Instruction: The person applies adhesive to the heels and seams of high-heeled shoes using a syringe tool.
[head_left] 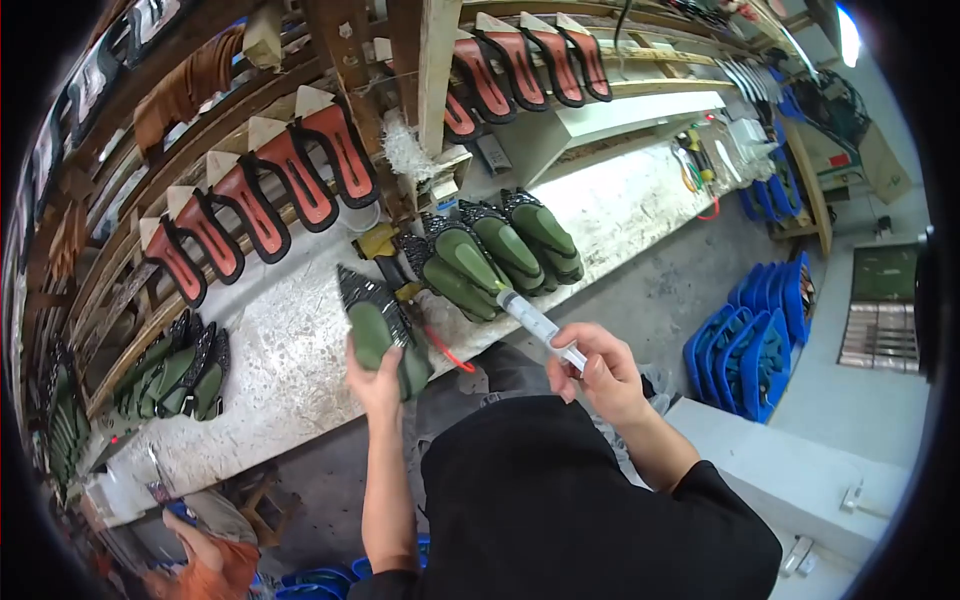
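My left hand [377,385] is closed round the lower end of a green and black piece [371,325], its thumb across the green face. The piece is tilted over the front edge of the white worktop [290,370]. In my right hand [598,372] is a clear syringe [532,319], gripped near its rear end. The syringe points up and left, its tip close to a cluster of green and black pieces [465,250] on the worktop. A yellow-handled tool [378,242] lies between that cluster and my left hand's piece.
Red and black pieces [262,207] hang on wooden racks behind the worktop. More green pieces [175,370] lie at the left. A red cord [449,352] crosses the front edge. Blue bins [745,350] stand at the right. Another person [215,560] is at the lower left.
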